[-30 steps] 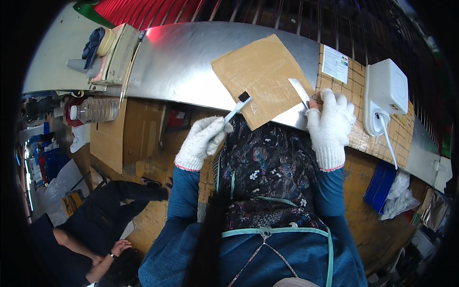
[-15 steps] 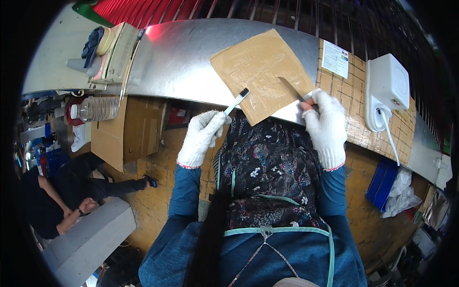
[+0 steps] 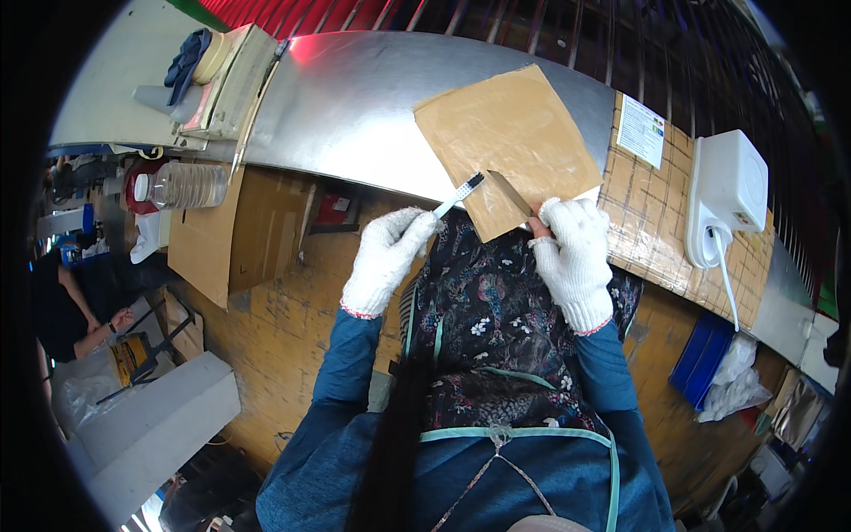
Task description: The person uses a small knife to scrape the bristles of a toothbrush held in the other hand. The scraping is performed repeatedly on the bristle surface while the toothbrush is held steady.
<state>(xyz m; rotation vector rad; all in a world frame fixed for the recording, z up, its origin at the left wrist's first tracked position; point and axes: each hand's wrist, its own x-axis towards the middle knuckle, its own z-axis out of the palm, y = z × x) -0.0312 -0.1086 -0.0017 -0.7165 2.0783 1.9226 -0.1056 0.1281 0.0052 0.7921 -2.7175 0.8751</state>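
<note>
My left hand (image 3: 386, 257), in a white knit glove, is closed round the handle of a pale toothbrush (image 3: 457, 195) with black bristles. The brush head points up and to the right, over the near left edge of a square of brown cardboard (image 3: 523, 124) on the metal table. My right hand (image 3: 573, 264), gloved the same way with bare fingertips showing, pinches a thin, flat, blade-like strip (image 3: 509, 191). This strip slants up and left above the cardboard's near part, its far end close beside the bristles. Whether brush and strip touch, I cannot tell.
A metal tabletop (image 3: 355, 97) extends left; a cardboard-covered part with a white device (image 3: 729, 182) and cable lies right. Left stand a box (image 3: 232, 84) with tape rolls, a clear plastic bottle (image 3: 191, 185) and a carton (image 3: 266, 226). Another person's arm (image 3: 84, 306) shows far left.
My right hand has moved left with the strip, bringing its end near the bristles. The toothbrush has shifted slightly right in the picture. The view has moved a little, and the other person has shifted left.
</note>
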